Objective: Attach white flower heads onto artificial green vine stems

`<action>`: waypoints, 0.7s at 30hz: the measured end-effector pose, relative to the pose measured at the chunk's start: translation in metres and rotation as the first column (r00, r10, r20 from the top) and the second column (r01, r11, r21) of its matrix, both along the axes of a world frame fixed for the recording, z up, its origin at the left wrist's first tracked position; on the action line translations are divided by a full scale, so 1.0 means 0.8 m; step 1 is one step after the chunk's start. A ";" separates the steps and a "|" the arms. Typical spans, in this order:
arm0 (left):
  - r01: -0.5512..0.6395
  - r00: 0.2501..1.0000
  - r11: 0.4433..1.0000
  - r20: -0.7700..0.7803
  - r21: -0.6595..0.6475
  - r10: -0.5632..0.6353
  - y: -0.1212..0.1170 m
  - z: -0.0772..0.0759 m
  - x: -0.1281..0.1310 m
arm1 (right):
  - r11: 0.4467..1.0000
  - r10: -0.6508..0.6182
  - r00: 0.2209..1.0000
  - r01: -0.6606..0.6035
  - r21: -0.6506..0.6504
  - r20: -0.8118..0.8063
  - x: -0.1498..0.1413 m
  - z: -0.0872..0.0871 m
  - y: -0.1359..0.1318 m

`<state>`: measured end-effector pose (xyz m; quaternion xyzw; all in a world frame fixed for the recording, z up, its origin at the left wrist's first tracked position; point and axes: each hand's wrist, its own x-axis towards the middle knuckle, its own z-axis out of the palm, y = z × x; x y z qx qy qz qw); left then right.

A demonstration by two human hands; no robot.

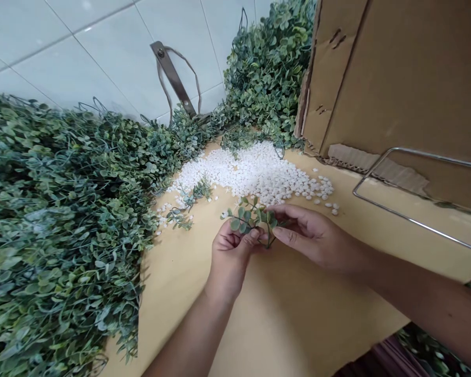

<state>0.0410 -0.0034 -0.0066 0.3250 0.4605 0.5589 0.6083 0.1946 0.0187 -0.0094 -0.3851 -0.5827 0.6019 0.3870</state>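
Note:
Both hands meet over the tan work surface around a small sprig of artificial leaves [245, 219]. My left hand [231, 254] pinches its stem between thumb and fingers. My right hand [312, 233] closes on the sprig's right side, thumb and forefinger at the leaves; its other fingers are partly hidden. A white piece shows at the sprig's left tip. Just beyond the hands lies a spread pile of small white flower-like pieces [255, 170]. Two loose sprigs rest at its left, one of them a leafy sprig [200, 189].
A large heap of artificial greenery [63, 209] fills the left side, with another green heap [270, 73] at the back. A cardboard box [408, 78] stands at right, with a bent metal wire frame [412, 222] before it. A dark metal strip [175, 78] leans against the tiled wall [105, 57].

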 end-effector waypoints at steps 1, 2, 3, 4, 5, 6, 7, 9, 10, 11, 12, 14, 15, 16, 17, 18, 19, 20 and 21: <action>0.015 1.000 1.000 -0.014 -0.002 -0.015 -0.001 0.000 0.001 | 0.999 0.046 0.998 -0.047 -0.017 -0.033 -0.001 0.003 0.000; 0.024 0.999 1.000 -0.027 -0.006 -0.025 -0.001 0.000 0.002 | 0.997 0.072 0.996 -0.074 -0.031 -0.060 -0.001 0.005 0.001; 0.028 0.999 1.000 -0.037 -0.012 -0.029 -0.002 0.000 0.003 | 0.997 0.064 0.995 -0.068 -0.042 -0.082 -0.001 0.008 0.002; 0.032 0.998 0.999 -0.045 -0.021 -0.033 -0.002 0.000 0.003 | 0.998 0.028 0.995 -0.034 -0.055 -0.099 0.000 0.009 0.003; 0.036 0.998 0.999 -0.050 -0.030 -0.037 -0.002 0.000 0.003 | 0.997 -0.024 0.993 0.015 -0.077 -0.117 0.000 0.011 0.003; 0.040 0.998 0.998 -0.052 -0.042 -0.042 -0.002 0.001 0.003 | 0.992 -0.073 0.987 0.057 -0.111 -0.141 0.002 0.012 0.004; 0.044 0.998 0.998 -0.051 -0.054 -0.046 -0.002 0.001 0.003 | 0.983 -0.113 0.979 0.086 -0.159 -0.170 0.003 0.012 0.005; 0.049 0.997 0.995 -0.048 -0.086 -0.053 -0.002 0.002 0.004 | 0.958 -0.173 0.956 0.108 -0.267 -0.236 0.005 0.012 0.006; 0.052 0.997 0.993 -0.046 -0.104 -0.057 -0.002 0.003 0.005 | 0.946 -0.190 0.945 0.104 -0.305 -0.266 0.006 0.012 0.006; 0.054 0.997 0.991 -0.045 -0.124 -0.060 -0.003 0.004 0.007 | 0.939 -0.206 0.934 0.105 -0.327 -0.291 0.006 0.012 0.006; 0.061 0.997 0.988 -0.047 -0.144 -0.069 -0.003 0.005 0.008 | 0.936 -0.219 0.926 0.110 -0.334 -0.308 0.007 0.011 0.007; 0.087 0.993 0.981 -0.066 -0.172 -0.100 -0.004 0.007 0.011 | 0.938 -0.236 0.918 0.129 -0.321 -0.320 0.008 0.012 0.007; 0.108 0.989 0.978 -0.084 -0.176 -0.124 -0.005 0.008 0.011 | 0.942 -0.241 0.918 0.143 -0.303 -0.316 0.009 0.012 0.008; 0.132 0.982 0.976 -0.113 -0.173 -0.152 -0.004 0.009 0.010 | 0.948 -0.247 0.919 0.163 -0.274 -0.306 0.010 0.013 0.008; 0.156 0.971 0.975 -0.157 -0.160 -0.181 -0.003 0.008 0.008 | 0.954 -0.251 0.923 0.184 -0.237 -0.291 0.011 0.013 0.009; 0.176 0.954 0.975 -0.219 -0.137 -0.203 -0.002 0.007 0.005 | 0.960 -0.250 0.929 0.200 -0.196 -0.274 0.013 0.014 0.009; 0.186 0.932 0.977 -0.297 -0.107 -0.210 0.001 0.006 -0.001 | 0.965 -0.245 0.936 0.209 -0.159 -0.253 0.014 0.015 0.009; 0.184 0.902 0.980 -0.384 -0.073 -0.198 0.005 0.004 -0.007 | 0.970 -0.233 0.945 0.208 -0.128 -0.228 0.014 0.016 0.009; 0.170 0.864 0.985 -0.475 -0.037 -0.167 0.010 0.002 -0.013 | 0.975 -0.214 0.958 0.197 -0.104 -0.193 0.014 0.016 0.008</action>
